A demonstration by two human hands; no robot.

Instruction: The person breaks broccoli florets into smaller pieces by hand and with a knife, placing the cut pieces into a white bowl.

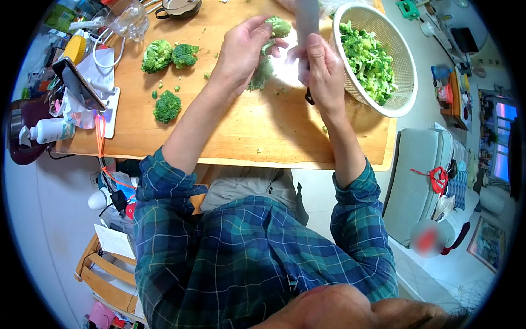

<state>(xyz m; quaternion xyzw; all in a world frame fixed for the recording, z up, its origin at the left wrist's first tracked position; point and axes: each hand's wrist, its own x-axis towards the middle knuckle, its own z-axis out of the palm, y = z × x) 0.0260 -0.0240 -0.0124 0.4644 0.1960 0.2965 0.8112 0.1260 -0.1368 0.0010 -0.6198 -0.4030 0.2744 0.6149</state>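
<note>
My left hand holds a broccoli piece between thumb and fingers, above the wooden table. More broccoli lies just below its fingers. To the right, my right hand is wrapped round the handle of a knife, whose blade points up and away from me. A white colander with cut broccoli stands beside my right hand. Left of my left hand lie broccoli florets: a large one, a smaller one and one nearer me.
At the table's left stand a phone on a holder, a white bottle and cables. A dark-rimmed bowl and a clear plastic container are at the back left. A light green sofa stands to the right.
</note>
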